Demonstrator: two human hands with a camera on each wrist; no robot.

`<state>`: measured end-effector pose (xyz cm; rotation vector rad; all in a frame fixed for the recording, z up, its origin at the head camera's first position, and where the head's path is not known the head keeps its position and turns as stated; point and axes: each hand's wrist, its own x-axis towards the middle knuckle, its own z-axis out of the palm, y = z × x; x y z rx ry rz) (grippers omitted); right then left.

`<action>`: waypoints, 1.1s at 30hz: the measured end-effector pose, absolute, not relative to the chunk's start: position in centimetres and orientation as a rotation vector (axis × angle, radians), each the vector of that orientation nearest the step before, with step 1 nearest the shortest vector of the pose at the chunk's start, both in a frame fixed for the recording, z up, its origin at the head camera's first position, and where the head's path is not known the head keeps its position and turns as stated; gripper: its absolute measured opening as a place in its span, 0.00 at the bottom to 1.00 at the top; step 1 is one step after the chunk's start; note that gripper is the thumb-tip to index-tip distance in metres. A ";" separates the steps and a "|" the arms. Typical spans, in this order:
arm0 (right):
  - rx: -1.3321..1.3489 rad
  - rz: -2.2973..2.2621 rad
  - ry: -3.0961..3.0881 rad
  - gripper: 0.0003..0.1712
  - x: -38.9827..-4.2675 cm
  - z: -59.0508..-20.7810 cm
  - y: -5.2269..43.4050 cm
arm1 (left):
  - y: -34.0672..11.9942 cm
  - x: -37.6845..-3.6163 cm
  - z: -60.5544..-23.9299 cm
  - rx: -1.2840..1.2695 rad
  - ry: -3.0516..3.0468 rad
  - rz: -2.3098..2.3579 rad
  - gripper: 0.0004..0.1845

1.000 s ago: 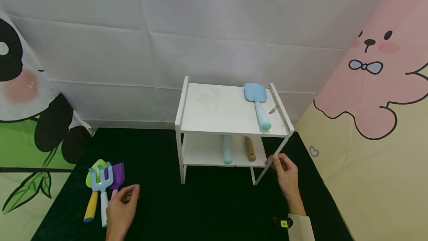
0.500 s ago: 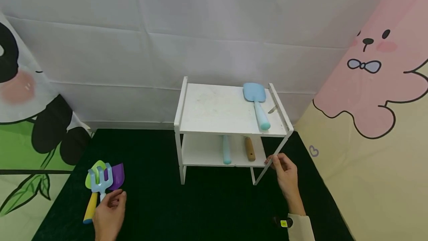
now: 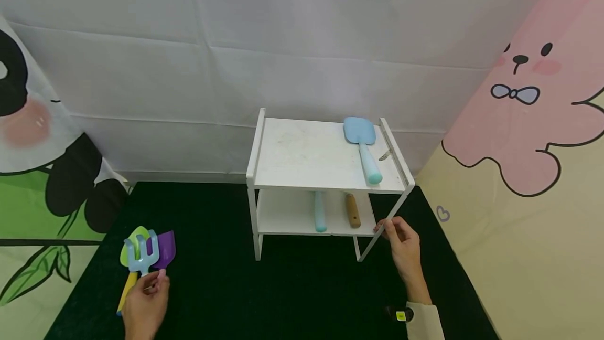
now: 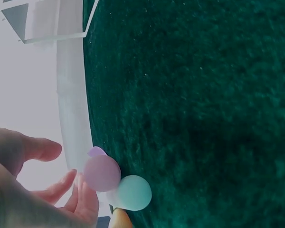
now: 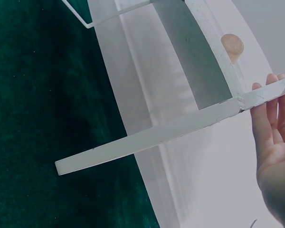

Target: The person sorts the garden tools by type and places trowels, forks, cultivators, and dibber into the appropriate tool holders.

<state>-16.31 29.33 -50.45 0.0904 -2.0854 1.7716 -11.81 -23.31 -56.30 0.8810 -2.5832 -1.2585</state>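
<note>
The left hand [image 3: 141,306] is at the handles of three plastic toy garden tools [image 3: 143,253]: a light blue fork, a green and yellow scoop and a purple scoop, lying on the front left. Its fingers [image 3: 158,279] are loosely bent and touch the handles; I cannot tell if they grip one. I think pinching just one handle works best. The right hand [image 3: 403,248] rests straight fingers on the small white two-level shelf [image 3: 325,172]. A dark green fuzzy tabletop [image 3: 292,298] carries everything, with white and cartoon cloth walls behind.

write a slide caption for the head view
Left hand reaches the toy garden tools on the dark mat; right hand touches the white rack.
</note>
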 end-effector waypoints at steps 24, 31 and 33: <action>0.152 1.836 -2.023 0.13 -16.3 -50.6 29.4 | -24.7 -12.4 -55.9 0.869 -3.011 -1.100 0.27; 0.148 1.829 -2.024 0.13 -16.3 -50.6 29.3 | -25.1 -12.7 -55.9 0.705 -3.140 -1.142 0.32; 0.148 1.830 -2.030 0.13 -16.3 -50.6 29.4 | -25.2 -12.8 -56.0 0.679 -3.161 -1.174 0.33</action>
